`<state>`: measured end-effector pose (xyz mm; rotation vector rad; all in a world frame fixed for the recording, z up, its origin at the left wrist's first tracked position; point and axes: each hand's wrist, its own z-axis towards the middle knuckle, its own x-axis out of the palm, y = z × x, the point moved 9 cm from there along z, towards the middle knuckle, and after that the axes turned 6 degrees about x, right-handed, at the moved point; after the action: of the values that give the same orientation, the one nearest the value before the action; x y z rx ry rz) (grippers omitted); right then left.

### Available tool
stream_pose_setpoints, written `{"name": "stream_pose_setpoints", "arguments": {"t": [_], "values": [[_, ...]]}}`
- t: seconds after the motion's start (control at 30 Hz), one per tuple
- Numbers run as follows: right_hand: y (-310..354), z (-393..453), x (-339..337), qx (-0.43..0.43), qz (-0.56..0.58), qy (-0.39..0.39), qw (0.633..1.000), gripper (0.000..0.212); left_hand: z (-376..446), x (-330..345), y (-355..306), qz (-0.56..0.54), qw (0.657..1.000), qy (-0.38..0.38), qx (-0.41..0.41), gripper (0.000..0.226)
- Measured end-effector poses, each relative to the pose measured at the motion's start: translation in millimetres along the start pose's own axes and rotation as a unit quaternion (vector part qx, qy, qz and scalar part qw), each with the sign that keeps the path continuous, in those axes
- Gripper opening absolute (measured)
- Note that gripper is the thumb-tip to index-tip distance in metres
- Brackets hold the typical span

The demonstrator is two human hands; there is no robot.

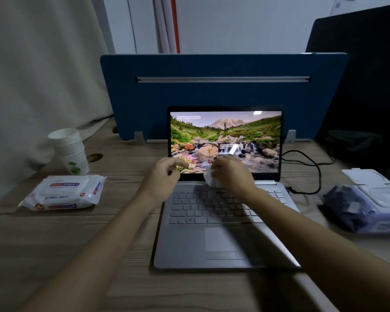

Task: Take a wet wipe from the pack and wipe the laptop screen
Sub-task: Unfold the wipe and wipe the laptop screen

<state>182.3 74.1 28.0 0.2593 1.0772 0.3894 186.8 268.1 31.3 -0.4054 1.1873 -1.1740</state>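
An open silver laptop (223, 239) stands in the middle of the wooden desk, its screen (225, 136) lit with a mountain and waterfall picture. My right hand (232, 174) holds a crumpled white wet wipe (209, 179) just in front of the screen's lower edge, above the keyboard. My left hand (164, 174) hovers beside it to the left, fingers loosely curled with nothing in them. A white wet wipe pack (63, 192) with red and blue print lies flat on the desk at the left.
A stack of paper cups (71, 149) stands behind the pack. A blue desk divider (212, 95) rises behind the laptop. A black cable (311, 167) loops at the laptop's right side. Another, purple wipe pack (367, 208) with a white lid lies at the right.
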Motion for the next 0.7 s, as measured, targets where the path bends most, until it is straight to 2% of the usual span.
{"name": "stream_pose_setpoints", "arguments": {"t": [0.13,0.33,0.57,0.7], "values": [[-58,-17,-37,0.065,-0.081,-0.022,0.994,0.008,4,24,-16,0.002,0.999,0.032,0.003,0.035],[-121,-57,-84,0.147,-0.09,-0.06,0.983,0.005,2,55,-51,-0.007,0.998,0.066,0.015,0.031],[-140,-90,-113,0.161,-0.136,-0.061,0.976,0.002,-5,62,-93,-0.004,0.997,0.07,0.029,0.032],[-136,-99,-115,0.149,-0.194,0.006,0.97,0.014,-13,59,-109,-0.007,0.997,0.069,0.043,0.03]]}}
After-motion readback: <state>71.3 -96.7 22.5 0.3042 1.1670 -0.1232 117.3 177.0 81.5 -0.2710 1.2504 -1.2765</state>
